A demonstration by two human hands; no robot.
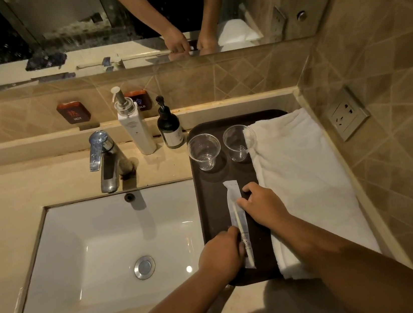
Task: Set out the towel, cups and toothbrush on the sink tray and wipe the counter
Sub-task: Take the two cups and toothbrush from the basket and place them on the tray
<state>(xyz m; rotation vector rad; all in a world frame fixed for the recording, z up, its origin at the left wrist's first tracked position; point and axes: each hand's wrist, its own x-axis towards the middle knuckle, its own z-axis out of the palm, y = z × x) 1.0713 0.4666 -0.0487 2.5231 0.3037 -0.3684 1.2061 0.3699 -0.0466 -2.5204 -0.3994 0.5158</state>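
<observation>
Setting: beige stone counter (8,198) in a tiled bathroom, white sink (87,256) set into it, mirror (130,22) along the back wall.
Tray: dark tray (214,207) sits on the counter right of the sink, long side running away from you.
Towel: folded white towel (300,178) lies along the tray's right side, overhanging its right edge.
Cups: two clear plastic cups (204,151) (239,142) stand upright side by side at the tray's far end; right one touches the towel edge.
Toothbrush: wrapped toothbrush (238,215) lies lengthwise on the bare tray, left of the towel, near side of the cups.
Right hand: your right hand (264,206) reaches in over the towel, palm down, fingers curled; fingertips press on the wrapper's middle from its right side.
Left hand: your left hand (223,254) comes up from below, knuckles up, thumb and fingers closed on the wrapper's near end at its left edge.
Grip: both hands contact the wrapper; left looks like a pinch, right is a press rather than a hold. Toothbrush rests flat on the tray, not lifted.
Arms: both forearms bare, angled in from the lower right.
Other: chrome faucet (106,159) behind the sink; white pump bottle (136,128) and dark pump bottle (170,129) stand left of the tray's far corner; wall socket (347,114) on the right wall.
</observation>
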